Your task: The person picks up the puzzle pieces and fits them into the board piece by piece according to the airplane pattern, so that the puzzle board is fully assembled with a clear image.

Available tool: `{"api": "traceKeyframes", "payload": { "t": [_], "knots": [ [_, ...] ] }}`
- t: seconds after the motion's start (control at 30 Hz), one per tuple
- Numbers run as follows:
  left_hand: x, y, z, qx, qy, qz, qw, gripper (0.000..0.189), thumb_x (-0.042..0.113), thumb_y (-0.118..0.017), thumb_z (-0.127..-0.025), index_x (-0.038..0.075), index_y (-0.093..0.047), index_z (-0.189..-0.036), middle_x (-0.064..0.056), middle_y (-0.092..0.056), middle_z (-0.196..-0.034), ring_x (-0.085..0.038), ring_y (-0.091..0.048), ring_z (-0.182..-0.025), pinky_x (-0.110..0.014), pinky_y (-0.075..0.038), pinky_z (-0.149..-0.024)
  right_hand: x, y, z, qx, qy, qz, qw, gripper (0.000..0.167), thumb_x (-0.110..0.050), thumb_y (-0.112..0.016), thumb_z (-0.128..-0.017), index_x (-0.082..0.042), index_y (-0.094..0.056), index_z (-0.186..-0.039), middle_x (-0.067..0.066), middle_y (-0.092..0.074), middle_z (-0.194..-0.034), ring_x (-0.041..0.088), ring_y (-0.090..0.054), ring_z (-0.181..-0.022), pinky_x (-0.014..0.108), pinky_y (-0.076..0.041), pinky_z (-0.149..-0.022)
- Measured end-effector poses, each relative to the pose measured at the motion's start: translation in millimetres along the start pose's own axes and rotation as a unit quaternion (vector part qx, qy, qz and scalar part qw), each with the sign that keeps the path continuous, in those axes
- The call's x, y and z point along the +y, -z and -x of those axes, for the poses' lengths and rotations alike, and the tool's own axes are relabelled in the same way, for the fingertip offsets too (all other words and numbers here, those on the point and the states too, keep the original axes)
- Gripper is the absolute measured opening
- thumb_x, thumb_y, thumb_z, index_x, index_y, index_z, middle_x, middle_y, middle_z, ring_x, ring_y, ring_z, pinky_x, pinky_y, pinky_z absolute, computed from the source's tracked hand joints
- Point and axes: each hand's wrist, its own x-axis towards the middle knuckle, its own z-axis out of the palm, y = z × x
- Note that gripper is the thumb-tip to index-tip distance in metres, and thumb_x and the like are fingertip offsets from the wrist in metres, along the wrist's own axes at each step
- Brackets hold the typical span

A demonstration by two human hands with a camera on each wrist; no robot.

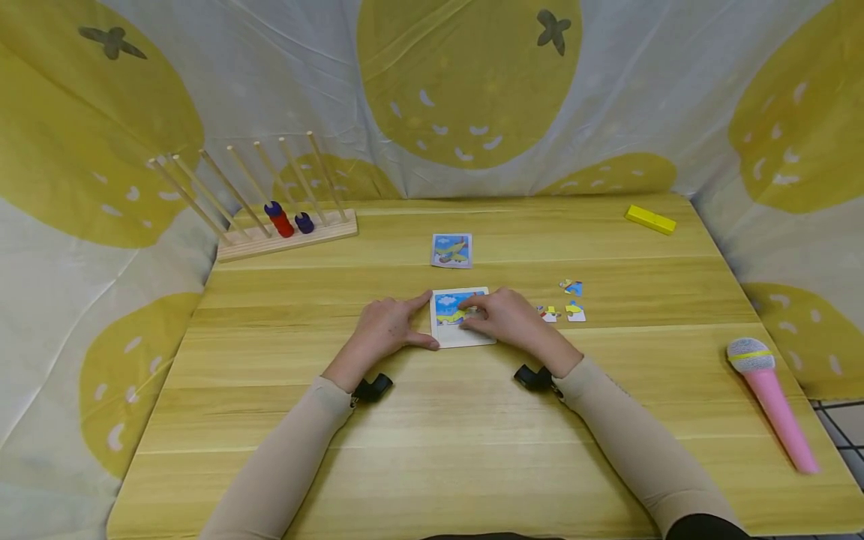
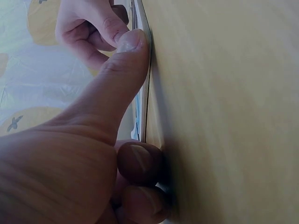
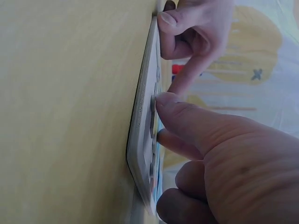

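Observation:
A small puzzle board (image 1: 463, 337) with a pale frame and a blue-yellow picture lies flat before me. My left hand (image 1: 388, 324) steadies its left edge, with the thumb at the near corner and the forefinger stretched to the far one. My right hand (image 1: 505, 318) is over the picture's right side, pinching a puzzle piece (image 3: 153, 114) between thumb and forefinger at the picture's near edge; the hand hides part of the picture. Loose puzzle pieces (image 1: 575, 311) lie just right of that hand. Beyond the board is a picture card (image 1: 452, 250) showing a yellow plane.
A wooden peg rack (image 1: 290, 241) with red and dark blue rings stands at the back left. At the back right lies a yellow block (image 1: 650, 220). A pink toy microphone (image 1: 772, 405) is near the table's right edge. Fruit-patterned cloth (image 1: 466, 82) hangs behind the table.

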Motion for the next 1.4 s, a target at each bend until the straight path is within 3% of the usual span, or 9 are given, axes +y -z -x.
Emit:
{"api": "traceKeyframes", "payload": {
  "t": [0.17,0.27,0.37,0.53,0.63,0.77,1.07,1.4],
  "knots": [
    [-0.4,-1.1,-1.2,-0.002,0.004,-0.001,1.0000,0.105,0.077,-0.078,-0.075,0.029,-0.046,-0.162,0.000,-0.044,-0.056,-0.014,-0.027,-0.054,-0.031,-0.024,-0.052,5.2,5.0,2.2,0.023,-0.020,-0.029,0.9991,0.033,-0.038,-0.078,-0.097,-0.018,-0.080,-0.124,-0.008,-0.049,-0.056,0.006,-0.036,-0.050,0.024,-0.029,-0.053],
    [-0.1,-1.0,-2.5,-0.002,0.008,0.002,1.0000,0.105,0.077,-0.080,-0.074,0.029,-0.047,-0.162,0.002,-0.038,-0.056,-0.015,-0.026,-0.056,-0.031,-0.024,-0.054,18.5,18.6,9.9,0.052,-0.054,-0.053,0.9957,0.037,-0.036,-0.078,-0.097,-0.016,-0.078,-0.128,-0.005,-0.050,-0.059,0.009,-0.037,-0.050,0.026,-0.030,-0.052],
    [0.3,-0.6,-5.2,-0.001,0.007,0.006,1.0000,0.105,0.076,-0.081,-0.074,0.029,-0.047,-0.162,0.003,-0.034,-0.057,-0.014,-0.024,-0.057,-0.031,-0.023,-0.055,46.1,36.4,24.8,0.081,-0.097,-0.076,0.9890,0.041,-0.033,-0.078,-0.098,-0.012,-0.075,-0.133,-0.003,-0.047,-0.061,0.012,-0.034,-0.052,0.028,-0.031,-0.053],
    [0.8,0.7,-9.0,-0.004,0.005,0.013,0.9999,0.105,0.075,-0.081,-0.075,0.029,-0.047,-0.162,0.003,-0.034,-0.058,-0.015,-0.024,-0.058,-0.032,-0.023,-0.055,105.0,57.3,59.4,0.116,-0.175,-0.124,0.9698,0.044,-0.035,-0.077,-0.099,-0.011,-0.073,-0.135,-0.002,-0.041,-0.065,0.012,-0.032,-0.057,0.030,-0.032,-0.055],
    [0.8,2.1,-11.2,-0.013,0.009,0.014,0.9998,0.105,0.074,-0.080,-0.075,0.029,-0.045,-0.163,0.003,-0.034,-0.059,-0.015,-0.024,-0.059,-0.032,-0.023,-0.056,134.1,64.0,77.6,0.118,-0.208,-0.154,0.9588,0.047,-0.038,-0.078,-0.098,-0.012,-0.073,-0.137,-0.004,-0.038,-0.064,0.011,-0.031,-0.056,0.031,-0.031,-0.053],
    [-0.1,3.2,-14.1,-0.022,0.017,0.016,0.9995,0.104,0.075,-0.080,-0.076,0.032,-0.043,-0.164,0.003,-0.033,-0.061,-0.015,-0.025,-0.060,-0.033,-0.024,-0.058,156.3,68.5,90.3,0.109,-0.227,-0.176,0.9516,0.050,-0.042,-0.078,-0.098,-0.011,-0.073,-0.136,-0.007,-0.035,-0.061,0.009,-0.030,-0.054,0.031,-0.030,-0.053],
    [-2.0,2.5,-16.5,-0.022,0.017,0.017,0.9995,0.104,0.075,-0.080,-0.076,0.033,-0.043,-0.164,0.002,-0.037,-0.059,-0.016,-0.025,-0.060,-0.032,-0.024,-0.057,166.3,67.7,96.5,0.084,-0.242,-0.179,0.9500,0.049,-0.045,-0.080,-0.095,-0.012,-0.076,-0.130,-0.004,-0.034,-0.065,0.008,-0.028,-0.057,0.032,-0.030,-0.057],
    [-2.6,2.2,-16.0,-0.023,0.025,0.017,0.9993,0.105,0.076,-0.080,-0.075,0.035,-0.043,-0.164,0.001,-0.039,-0.059,-0.016,-0.026,-0.060,-0.032,-0.024,-0.057,163.8,68.2,96.2,0.066,-0.228,-0.142,0.9611,0.047,-0.049,-0.080,-0.094,-0.014,-0.078,-0.124,-0.002,-0.038,-0.068,0.010,-0.029,-0.059,0.032,-0.029,-0.059]
  ]
}}
